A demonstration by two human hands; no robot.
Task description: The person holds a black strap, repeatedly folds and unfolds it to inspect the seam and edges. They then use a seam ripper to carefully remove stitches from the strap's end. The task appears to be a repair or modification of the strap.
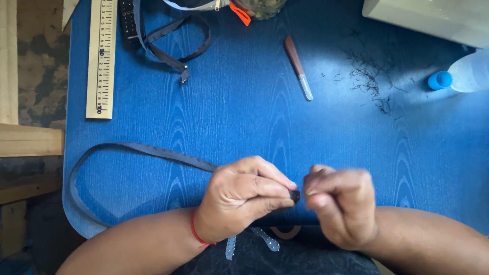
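My left hand [239,196] pinches the dark end of a long grey zipper tape [147,150] between thumb and fingers at the near edge of the blue table [244,112]. The tape loops away to the left and curls back under the table edge. My right hand [341,201], blurred, is curled closed right beside the pinched end; whether it grips the tape end I cannot tell. A red thread band is on my left wrist.
A wooden ruler [101,58] lies at the far left. A second dark zipper strip [175,48] and a small knife with brown handle [298,67] lie at the back. Loose thread scraps [372,81], a plastic bottle with blue cap [461,75] and a pale box [433,18] sit at right.
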